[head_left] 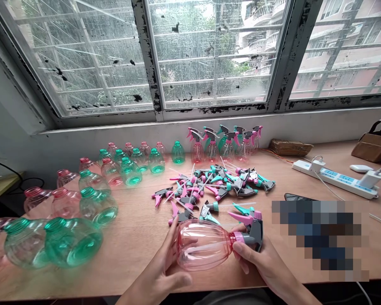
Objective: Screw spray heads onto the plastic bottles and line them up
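Observation:
A clear pink spray bottle (203, 245) is held on its side above the table's front edge, its base to the left. My left hand (163, 264) cups the base end, fingers partly hidden behind the bottle and thumb below it. At the neck, my right hand (260, 256) pinches the pink collar of the grey-and-pink trigger sprayer (256, 232), which sits on the bottle's mouth. Just beyond the bottle lies a heap of loose trigger sprayers (220, 184) in pink, teal and grey, with thin clear dip tubes.
Several open pink and green bottles (95, 203) stand in rows on the left. Bottles with sprayers fitted (227, 144) stand by the wall under the window. To the right are a power strip (336, 178), a partly blurred phone (300, 197), a brown packet (290, 147) and a brown box (373, 144).

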